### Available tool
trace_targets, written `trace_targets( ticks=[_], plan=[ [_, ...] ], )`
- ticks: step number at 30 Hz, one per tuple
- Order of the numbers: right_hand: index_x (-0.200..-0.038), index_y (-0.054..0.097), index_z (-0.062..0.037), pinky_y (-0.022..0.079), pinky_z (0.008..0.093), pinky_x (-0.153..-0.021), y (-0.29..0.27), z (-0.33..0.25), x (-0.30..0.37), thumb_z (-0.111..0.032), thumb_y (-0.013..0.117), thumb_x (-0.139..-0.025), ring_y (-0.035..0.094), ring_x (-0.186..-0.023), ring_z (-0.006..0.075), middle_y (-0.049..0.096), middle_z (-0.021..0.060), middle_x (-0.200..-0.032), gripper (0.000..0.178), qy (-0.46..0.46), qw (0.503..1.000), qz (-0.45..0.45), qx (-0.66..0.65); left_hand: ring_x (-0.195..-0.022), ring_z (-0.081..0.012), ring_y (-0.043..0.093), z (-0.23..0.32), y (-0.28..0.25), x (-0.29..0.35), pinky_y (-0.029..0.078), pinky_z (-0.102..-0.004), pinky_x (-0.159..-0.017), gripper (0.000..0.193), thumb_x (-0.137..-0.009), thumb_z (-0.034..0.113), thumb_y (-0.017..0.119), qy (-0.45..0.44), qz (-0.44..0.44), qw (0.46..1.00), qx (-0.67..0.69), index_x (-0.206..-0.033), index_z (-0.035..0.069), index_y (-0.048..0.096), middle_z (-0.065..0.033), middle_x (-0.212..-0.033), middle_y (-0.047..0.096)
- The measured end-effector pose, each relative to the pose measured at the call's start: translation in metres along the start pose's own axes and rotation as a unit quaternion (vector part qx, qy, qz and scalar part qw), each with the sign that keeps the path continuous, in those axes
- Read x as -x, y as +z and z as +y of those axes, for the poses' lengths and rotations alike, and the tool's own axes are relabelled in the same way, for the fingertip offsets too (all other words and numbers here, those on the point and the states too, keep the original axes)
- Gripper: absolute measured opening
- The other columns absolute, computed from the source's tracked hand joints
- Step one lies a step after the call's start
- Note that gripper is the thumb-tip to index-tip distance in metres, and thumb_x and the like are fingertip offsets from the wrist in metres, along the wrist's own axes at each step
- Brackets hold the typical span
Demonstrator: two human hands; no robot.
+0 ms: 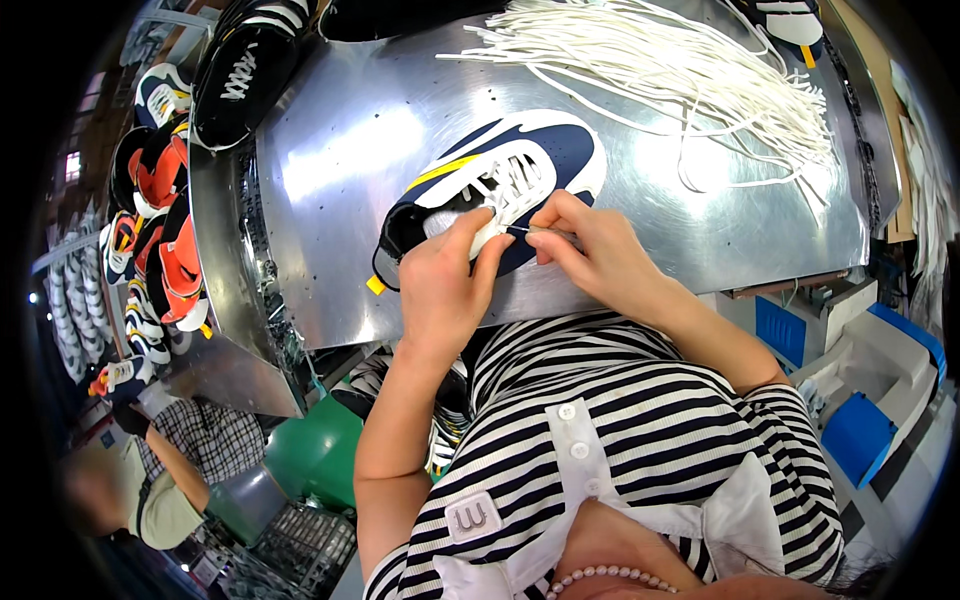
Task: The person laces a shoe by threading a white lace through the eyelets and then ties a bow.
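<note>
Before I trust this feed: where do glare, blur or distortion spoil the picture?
Head view: glare whitens patches of the metal table left and right of the central shoe; fisheye bends edges toward the rim; the co-worker's head is blurred.

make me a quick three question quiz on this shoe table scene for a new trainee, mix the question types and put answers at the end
1. True or false: the bundle of white laces lies on the metal table.

2. What colour is the heel tab on the shoe between the hands and the laces?
A. green
B. yellow
C. grey

3. Fill in: the hand nearer that shoe's toe is the person's ____ hand.

Key: 1. true; 2. B; 3. right hand
</note>
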State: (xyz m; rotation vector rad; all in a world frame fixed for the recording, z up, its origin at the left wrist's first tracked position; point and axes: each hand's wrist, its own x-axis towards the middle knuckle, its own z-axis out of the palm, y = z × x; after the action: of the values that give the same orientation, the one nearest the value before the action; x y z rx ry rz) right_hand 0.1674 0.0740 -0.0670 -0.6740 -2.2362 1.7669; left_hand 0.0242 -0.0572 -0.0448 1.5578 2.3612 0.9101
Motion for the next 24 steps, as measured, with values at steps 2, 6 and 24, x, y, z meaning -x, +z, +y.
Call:
trace_targets(
  ticks=[2,6,24],
  plan=[
    [-0.096,0.057,-0.0017,0.05,0.0361,-0.062,0.007,0.003,-0.011,-0.017,0.059,-0.094,0.068,-0.065,0.0277,0.067,0.012,-0.071,0.016,0.031,0.996,-0.002,-0.08,-0.061,-0.0294,0.064,0.001,0.001,0.0,0.048,-0.0371,-0.056,0.024,-0.086,0.014,0.072,0.032,-0.022,0.999,0.001,-0.106,0.004,0.064,-0.0149,-0.074,0.066],
    [-0.095,0.057,-0.0016,0.051,0.0376,-0.061,0.019,0.004,-0.021,-0.019,0.058,-0.094,0.066,-0.063,0.0289,0.066,0.0129,-0.068,0.017,0.041,0.998,0.012,-0.036,-0.063,-0.0301,0.063,-0.003,0.002,-0.002,0.048,-0.036,-0.057,0.026,-0.087,0.011,0.071,0.062,-0.037,0.997,0.006,-0.111,0.005,0.063,-0.0147,-0.076,0.066],
    [-0.107,0.058,-0.0061,0.05,0.0378,-0.059,-0.005,0.018,-0.04,-0.018,0.06,-0.096,0.066,-0.066,0.0303,0.068,0.0131,-0.077,0.016,-0.117,0.958,0.197,0.172,-0.052,-0.0323,0.057,-0.004,-0.028,0.008,0.042,-0.0428,-0.051,0.031,-0.083,0.032,0.074,0.014,-0.163,0.983,-0.087,-0.079,0.002,0.069,-0.0149,-0.056,0.056]
  ],
)
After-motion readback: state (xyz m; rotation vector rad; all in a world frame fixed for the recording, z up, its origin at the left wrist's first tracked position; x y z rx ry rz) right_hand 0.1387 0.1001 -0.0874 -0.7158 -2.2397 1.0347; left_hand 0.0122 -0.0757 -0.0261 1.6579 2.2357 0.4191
